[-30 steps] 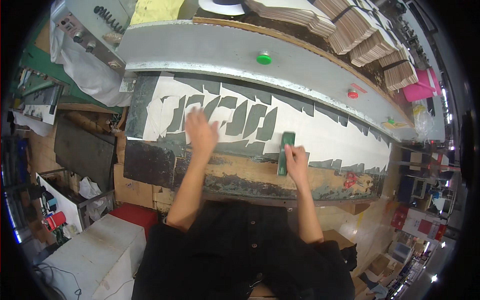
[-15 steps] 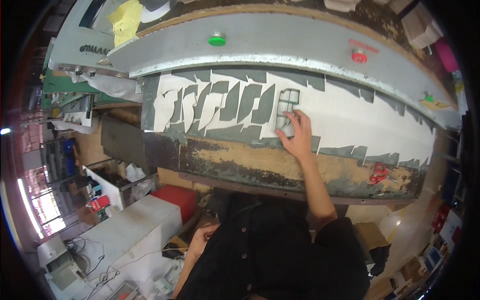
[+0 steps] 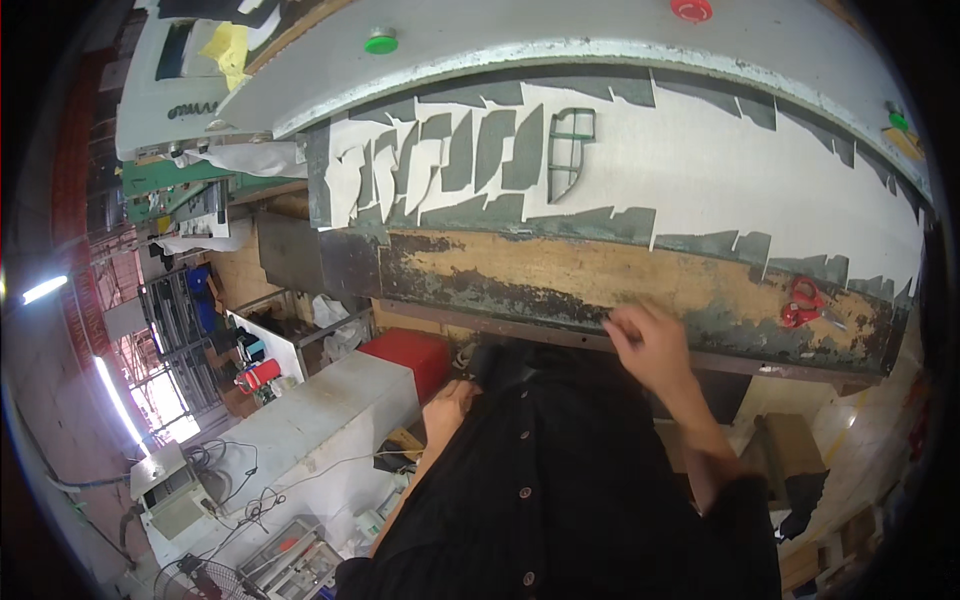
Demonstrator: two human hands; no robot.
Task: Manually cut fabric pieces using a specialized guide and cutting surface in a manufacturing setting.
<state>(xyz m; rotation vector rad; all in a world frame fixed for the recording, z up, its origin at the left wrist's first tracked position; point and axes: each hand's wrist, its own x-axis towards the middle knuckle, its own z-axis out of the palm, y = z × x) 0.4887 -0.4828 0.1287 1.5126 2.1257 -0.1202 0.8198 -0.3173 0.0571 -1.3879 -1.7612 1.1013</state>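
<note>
A cutting die (image 3: 572, 152), a thin dark metal outline with cross bars, stands on the white sheet material (image 3: 690, 160). Left of it the sheet is cut through in several curved shapes, and the dark bed (image 3: 492, 150) shows in the gaps. My right hand (image 3: 650, 345) hovers over the bench's front edge, away from the die, its fingers curled with nothing visible in them. Low by my waist, next to a red box end (image 3: 412, 358), my left hand (image 3: 450, 408) is closed; whatever lies inside its fingers is hidden.
Red-handled scissors (image 3: 808, 305) lie on the worn bench ledge (image 3: 560, 265) at the right. A grey machine beam (image 3: 540, 40) spans the far side, bearing a green button (image 3: 380, 42) and a red button (image 3: 690, 10). Below left stands a long grey cabinet (image 3: 320, 415) with loose cables.
My right hand has let go of the die and drawn back toward me, past the bench's front edge. The die stays on the sheet. The whole view has shifted, too.
</note>
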